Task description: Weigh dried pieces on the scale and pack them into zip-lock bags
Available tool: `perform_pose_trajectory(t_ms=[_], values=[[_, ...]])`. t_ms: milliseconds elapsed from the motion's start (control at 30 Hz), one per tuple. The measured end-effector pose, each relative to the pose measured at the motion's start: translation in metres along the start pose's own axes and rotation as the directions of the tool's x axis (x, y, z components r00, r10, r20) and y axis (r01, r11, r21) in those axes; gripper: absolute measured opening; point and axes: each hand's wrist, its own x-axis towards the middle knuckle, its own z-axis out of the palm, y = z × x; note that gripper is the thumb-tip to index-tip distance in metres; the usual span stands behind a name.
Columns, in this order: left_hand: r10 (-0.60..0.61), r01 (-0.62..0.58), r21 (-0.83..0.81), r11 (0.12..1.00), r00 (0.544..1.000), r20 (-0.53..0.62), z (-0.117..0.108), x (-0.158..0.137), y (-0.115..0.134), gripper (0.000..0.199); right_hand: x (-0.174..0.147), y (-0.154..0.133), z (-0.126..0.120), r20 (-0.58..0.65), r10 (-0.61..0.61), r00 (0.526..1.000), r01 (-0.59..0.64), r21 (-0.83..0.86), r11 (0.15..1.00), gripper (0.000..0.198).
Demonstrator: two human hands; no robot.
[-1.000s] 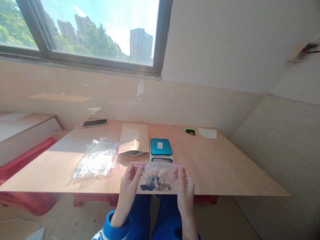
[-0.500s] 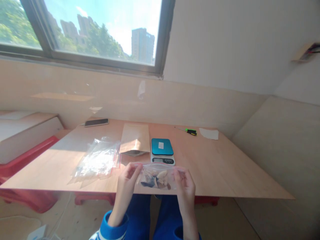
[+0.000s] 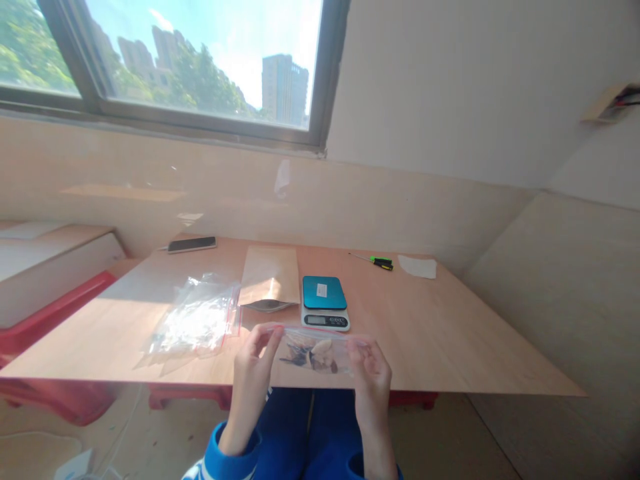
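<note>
fingers (image 3: pixel 277 336) pinched together, a person's left hand (image 3: pixel 253 360) and right hand (image 3: pixel 369 367) hold a clear bag (image 3: pixel 311 349) by its upper corners (pale and dark pieces (image 3: pixel 325 362) inside) near a scale (image 3: pixel 325 305) at the tabletop's (image 3: pixel 440 333) near edge; apparently handling its top, calling for even grip.

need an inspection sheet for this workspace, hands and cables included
surface: pale wooden tabletop, partly sunlit
job's things: clear plastic zip bag holding pale and dark pieces; blue-and-white digital scale; brown paper pouch; pile of clear plastic bags
clutter: dark phone, green-and-black screwdriver, white paper scrap
hands: left hand and right hand pinch the zip bag's upper corners
cables: dark wires at beige wall box, upper right
surroundings: grey-framed window, red plastic stools
</note>
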Motion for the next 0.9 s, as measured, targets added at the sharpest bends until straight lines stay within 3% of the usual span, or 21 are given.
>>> perform_pose_trajectory(t_ms=[300,633,900], values=[[0.017,-0.014,-0.068,0.998,0.998,0.053,-0.0041,0.0028,0.0001,0.03,0.0005,-0.0085,0.0013,0.026,0.021,0.999,-0.02,-0.041,0.999,0.035],[0.006,0.0,-0.094,0.996,0.998,0.064,-0.0041,0.0046,0.0023,0.025,0.0016,-0.0036,0.0006,-0.104,0.038,0.994,-0.042,-0.043,0.998,0.036],[0.013,-0.009,-0.067,0.998,0.998,0.062,-0.0078,0.0023,0.0031,0.023,0.0014,0.0008,-0.001,-0.123,0.046,0.991,-0.05,-0.031,0.998,0.035]])
